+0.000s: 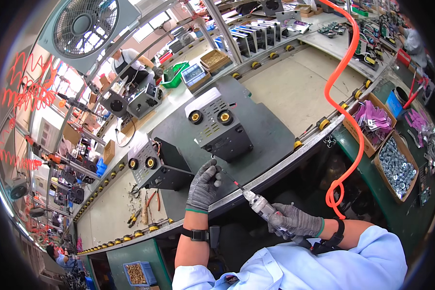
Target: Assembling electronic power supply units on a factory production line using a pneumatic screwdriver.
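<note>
The right hand [295, 221] has its fingers wrapped around the body of a power screwdriver [261, 205], a grip that likely keeps the long bit [231, 179] steady as it slants up toward the left hand [202, 186]. There, thumb and forefinger are pressed together near a small pale piece [212, 156] (too small to identify), just beside the lower edge of a grey metal box [232, 140]; whether they pinch it, I cannot tell.

That box sits on a dark mat [273, 130] over the table, probably to spare its casing from scratches, with its two brass-centred sockets [224, 117] facing the wearer. A second box [171, 179] stands to its left, its sockets turned likewise. An orange hose [334, 92] hangs on the right, perhaps to stay out of both hands' way.
</note>
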{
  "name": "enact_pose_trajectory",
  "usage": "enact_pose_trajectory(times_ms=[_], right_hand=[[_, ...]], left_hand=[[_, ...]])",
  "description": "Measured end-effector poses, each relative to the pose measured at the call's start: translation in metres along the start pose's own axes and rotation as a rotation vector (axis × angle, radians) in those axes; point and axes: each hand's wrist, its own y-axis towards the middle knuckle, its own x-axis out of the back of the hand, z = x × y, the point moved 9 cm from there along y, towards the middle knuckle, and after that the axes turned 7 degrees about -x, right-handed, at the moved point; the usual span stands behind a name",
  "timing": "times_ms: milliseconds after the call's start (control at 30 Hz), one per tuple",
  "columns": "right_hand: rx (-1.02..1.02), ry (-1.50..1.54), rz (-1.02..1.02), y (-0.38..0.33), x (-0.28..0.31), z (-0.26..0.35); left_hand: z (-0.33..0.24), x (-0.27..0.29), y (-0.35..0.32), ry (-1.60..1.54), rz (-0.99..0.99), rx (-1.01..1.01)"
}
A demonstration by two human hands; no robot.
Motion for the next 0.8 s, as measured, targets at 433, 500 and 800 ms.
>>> enact_pose_trajectory(times_ms=[433, 500, 800], right_hand=[[-0.054, -0.002, 0.005, 0.007, -0.013, -0.003], [-0.047, -0.016, 0.011, 0.009, -0.015, -0.003], [0.001, -0.067, 0.056, 0.021, -0.017, -0.01]], left_hand=[[0.011, 0.016, -0.025, -0.012, -0.063, -0.005], [0.009, 0.01, -0.03, -0.114, -0.031, 0.049], [0.006, -0.001, -0.038, -0.184, -0.015, 0.108]])
